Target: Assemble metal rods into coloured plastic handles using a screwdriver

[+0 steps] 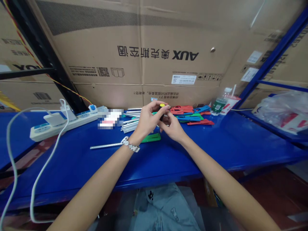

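Both hands meet above the middle of the blue table. My left hand (pixel 150 118) is closed round a small black piece with a yellow top (pixel 162 105). Close against it, my right hand (pixel 173 126) has its fingers bent and pinched at the lower side of that piece; what its fingertips hold is hidden. Under the left wrist lies a green plastic part (pixel 151 138), and a single metal rod (pixel 106 146) points out to the left. Behind the left hand are several silver rods (pixel 130 125). Red, blue and green plastic pieces (pixel 184 110) are heaped beyond the right hand.
A white power strip (pixel 79 121) with plugs and cables sits at the left on the blue table (pixel 96 170). A green-labelled bottle (pixel 218 104) and a cup (pixel 229 104) stand at the back right, near plastic bags (pixel 284 109). Large cardboard (pixel 154 32) rises behind.
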The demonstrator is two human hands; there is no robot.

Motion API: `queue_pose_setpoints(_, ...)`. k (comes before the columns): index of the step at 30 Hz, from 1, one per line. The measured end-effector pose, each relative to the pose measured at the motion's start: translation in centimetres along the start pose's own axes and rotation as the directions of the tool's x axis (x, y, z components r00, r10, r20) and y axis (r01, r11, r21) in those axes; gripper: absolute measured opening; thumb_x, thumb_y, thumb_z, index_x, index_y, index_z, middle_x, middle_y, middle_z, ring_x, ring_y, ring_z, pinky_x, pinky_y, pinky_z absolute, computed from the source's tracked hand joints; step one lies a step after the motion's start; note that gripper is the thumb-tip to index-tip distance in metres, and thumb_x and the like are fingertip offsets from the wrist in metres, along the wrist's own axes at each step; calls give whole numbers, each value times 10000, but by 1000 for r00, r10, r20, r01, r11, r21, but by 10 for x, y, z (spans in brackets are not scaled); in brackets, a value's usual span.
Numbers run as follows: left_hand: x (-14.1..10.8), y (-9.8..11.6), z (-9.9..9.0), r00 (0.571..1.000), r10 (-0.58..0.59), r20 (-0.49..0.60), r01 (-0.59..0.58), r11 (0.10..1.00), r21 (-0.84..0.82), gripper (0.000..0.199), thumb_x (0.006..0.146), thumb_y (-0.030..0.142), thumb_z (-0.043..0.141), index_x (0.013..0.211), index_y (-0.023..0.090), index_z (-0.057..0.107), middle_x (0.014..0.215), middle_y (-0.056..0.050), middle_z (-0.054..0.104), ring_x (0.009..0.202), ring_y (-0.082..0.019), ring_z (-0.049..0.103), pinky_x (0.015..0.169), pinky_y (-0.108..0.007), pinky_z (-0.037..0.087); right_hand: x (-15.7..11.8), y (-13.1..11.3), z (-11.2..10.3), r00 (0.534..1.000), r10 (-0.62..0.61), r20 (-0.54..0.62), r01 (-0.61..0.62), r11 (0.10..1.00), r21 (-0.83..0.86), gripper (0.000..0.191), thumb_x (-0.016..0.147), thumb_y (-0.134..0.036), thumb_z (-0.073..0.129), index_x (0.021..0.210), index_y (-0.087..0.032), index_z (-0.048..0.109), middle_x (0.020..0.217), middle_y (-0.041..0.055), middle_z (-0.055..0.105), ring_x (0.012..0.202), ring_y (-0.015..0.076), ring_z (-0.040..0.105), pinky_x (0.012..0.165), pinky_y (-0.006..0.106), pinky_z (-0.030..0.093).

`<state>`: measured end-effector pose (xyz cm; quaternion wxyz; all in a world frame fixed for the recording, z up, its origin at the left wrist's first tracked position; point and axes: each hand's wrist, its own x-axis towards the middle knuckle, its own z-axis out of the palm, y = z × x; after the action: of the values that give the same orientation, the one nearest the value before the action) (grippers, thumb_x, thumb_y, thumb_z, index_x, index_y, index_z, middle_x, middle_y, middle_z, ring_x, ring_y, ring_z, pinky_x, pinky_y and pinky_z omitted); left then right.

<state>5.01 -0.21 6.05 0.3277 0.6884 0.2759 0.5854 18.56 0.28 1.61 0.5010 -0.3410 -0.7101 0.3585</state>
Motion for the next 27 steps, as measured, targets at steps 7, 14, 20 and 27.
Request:
queue_pose_setpoints(7,1,2,-2,1000,8,24,-10,996,83,299,905,475,693,1008,195,698,1086,-99,749,1021,-214,691,898,-349,555,6,-6,-9,999,-31,18,32,998,-47,405,791,-557,745,710,-210,552,627,-16,570,571,138,521,535,282,418)
queue_pose_setpoints(14,3,-5,7,989,58,-137,-49,996,69,296,864,457,758,881,178,662,864,-57,741,796,-173,698,759,-306,554,8,6,2,993,15,-115,-15,1000,1,405,723,-457,819,728,-236,480,585,-51,528,507,131,516,489,275,407)
queue_pose_setpoints(20,-5,-6,-8,995,99,27,-103,957,271,323,1052,422,454,1139,216,688,1084,-94,764,1130,-231,677,1010,-400,497,1,-18,-11,988,3,153,-20,994,109,370,794,-557,746,872,-221,613,754,-3,668,526,139,594,531,304,507)
queue_pose_setpoints(27,3,-6,1,966,90,-242,-36,975,218,335,787,478,825,880,191,679,847,-46,747,801,-187,689,787,-326,544,9,7,2,1000,-1,-3,1,998,60,433,685,-510,857,814,-225,557,710,-26,608,547,153,608,524,298,497)
